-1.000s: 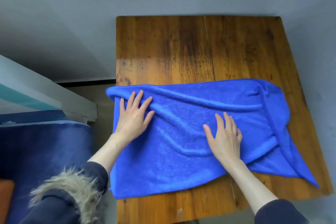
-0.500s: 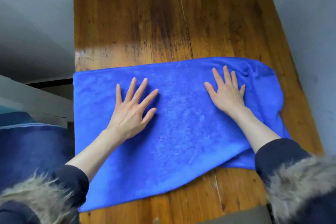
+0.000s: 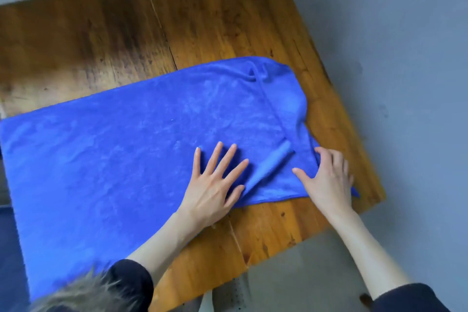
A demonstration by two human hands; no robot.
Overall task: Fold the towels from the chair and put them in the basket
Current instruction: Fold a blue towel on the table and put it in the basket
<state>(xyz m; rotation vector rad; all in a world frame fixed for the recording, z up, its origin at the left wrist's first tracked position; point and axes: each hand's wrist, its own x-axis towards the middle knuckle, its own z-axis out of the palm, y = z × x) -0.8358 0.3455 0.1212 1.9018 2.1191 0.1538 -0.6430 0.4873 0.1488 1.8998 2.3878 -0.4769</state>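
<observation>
The left hand (image 3: 211,186) lies flat, fingers spread, pinning the blue towel (image 3: 121,149) to the counter (image 3: 228,20) while the right hand (image 3: 326,177), open, smooths its rumpled lower-right end.

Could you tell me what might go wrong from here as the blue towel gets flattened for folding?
1. A raised ridge sits in the blue towel between the left hand and the right hand; folding now would likely trap that crease.
2. The towel's right end looks bunched and doubled over, so the edges may not line up.
3. The towel's left part seems to overhang the wooden table, so it could slide off when pulled.
</observation>
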